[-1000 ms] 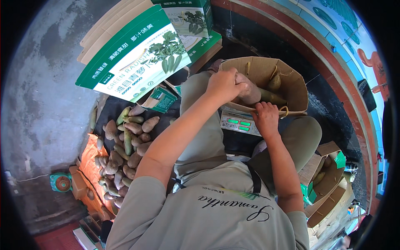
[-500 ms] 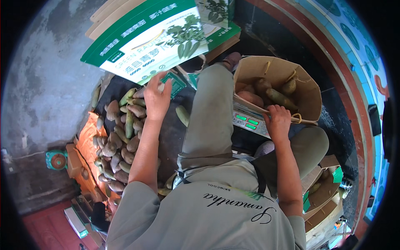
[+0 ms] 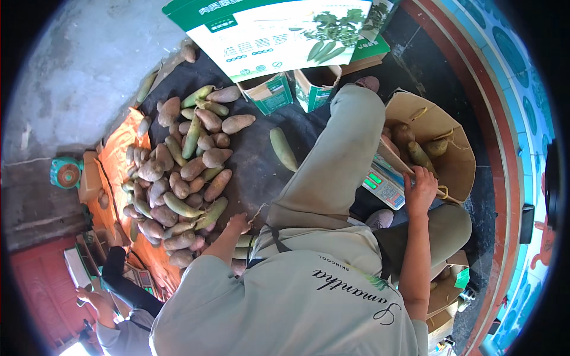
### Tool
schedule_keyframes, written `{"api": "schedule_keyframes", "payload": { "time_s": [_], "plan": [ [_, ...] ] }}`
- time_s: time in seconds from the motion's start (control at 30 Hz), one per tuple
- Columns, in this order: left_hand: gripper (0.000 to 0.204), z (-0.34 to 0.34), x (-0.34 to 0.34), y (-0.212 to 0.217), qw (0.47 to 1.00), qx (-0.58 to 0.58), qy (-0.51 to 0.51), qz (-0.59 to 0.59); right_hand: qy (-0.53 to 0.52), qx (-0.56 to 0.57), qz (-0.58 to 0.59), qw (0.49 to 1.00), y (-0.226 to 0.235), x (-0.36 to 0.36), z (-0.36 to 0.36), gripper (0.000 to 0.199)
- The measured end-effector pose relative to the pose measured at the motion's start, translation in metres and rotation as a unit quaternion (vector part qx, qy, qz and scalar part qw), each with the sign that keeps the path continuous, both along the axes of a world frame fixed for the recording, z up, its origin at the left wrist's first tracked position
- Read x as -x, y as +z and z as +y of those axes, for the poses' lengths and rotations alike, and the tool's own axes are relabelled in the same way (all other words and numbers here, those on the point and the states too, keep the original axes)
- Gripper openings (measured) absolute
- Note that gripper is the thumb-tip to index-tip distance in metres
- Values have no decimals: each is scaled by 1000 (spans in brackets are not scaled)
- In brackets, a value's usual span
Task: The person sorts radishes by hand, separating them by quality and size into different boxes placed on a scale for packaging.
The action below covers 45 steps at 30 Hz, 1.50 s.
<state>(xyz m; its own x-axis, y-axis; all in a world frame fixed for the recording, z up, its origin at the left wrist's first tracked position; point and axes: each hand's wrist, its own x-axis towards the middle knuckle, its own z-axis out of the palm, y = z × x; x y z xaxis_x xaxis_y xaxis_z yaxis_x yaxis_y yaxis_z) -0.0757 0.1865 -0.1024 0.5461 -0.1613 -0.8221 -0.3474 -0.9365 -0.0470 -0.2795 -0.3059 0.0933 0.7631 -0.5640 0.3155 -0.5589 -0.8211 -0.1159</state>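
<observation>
My right hand (image 3: 420,184) grips the near rim of a brown cardboard box (image 3: 460,142) with rope handles. Inside it lie long green radishes (image 3: 420,158) and brownish sweet potatoes (image 3: 402,134). The box stands on a digital scale (image 3: 383,183) with lit green displays. My left hand (image 3: 238,223) is low at the right edge of a heap of sweet potatoes (image 3: 193,169) and green radishes (image 3: 193,135), by my left hip. A thin root tail shows beside its fingers, and a radish lies just below; its grip is hidden. One green radish (image 3: 283,149) lies apart beside my left thigh.
Green-and-white cartons (image 3: 279,47) stand ahead, with two small open boxes (image 3: 267,95) below them. An orange sheet (image 3: 126,139) lies along the heap's left. Another person's arm (image 3: 98,304) shows at lower left. More open boxes (image 3: 445,293) stand behind my right leg.
My left hand has come back from the small boxes to the near side of the heap. My right hand stays on the box rim. The view has shifted left; another person has come into it.
</observation>
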Motion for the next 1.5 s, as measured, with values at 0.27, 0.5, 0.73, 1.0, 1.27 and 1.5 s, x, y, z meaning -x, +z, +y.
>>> {"api": "schedule_keyframes", "payload": {
  "time_s": [0.27,0.5,0.73,1.0,1.27,1.5],
  "plan": [
    [66,44,51,-44,987,-42,25,152,-9,16,24,1000,-8,4,-1,24],
    [57,40,50,9,984,-160,10,79,-16,24,38,999,-7,1,0,24],
    [58,54,50,-13,977,-191,10,90,-18,29,35,999,-8,3,-1,24],
    [41,25,40,15,988,-138,43,56,-23,13,31,999,-5,-2,3,23],
    [62,-57,-20,74,995,-91,-30,8,-39,2,19,999,-1,0,1,25],
    [46,-128,-101,189,897,361,179,-181,-31,-23,-14,999,0,1,3,26]
  ]
}}
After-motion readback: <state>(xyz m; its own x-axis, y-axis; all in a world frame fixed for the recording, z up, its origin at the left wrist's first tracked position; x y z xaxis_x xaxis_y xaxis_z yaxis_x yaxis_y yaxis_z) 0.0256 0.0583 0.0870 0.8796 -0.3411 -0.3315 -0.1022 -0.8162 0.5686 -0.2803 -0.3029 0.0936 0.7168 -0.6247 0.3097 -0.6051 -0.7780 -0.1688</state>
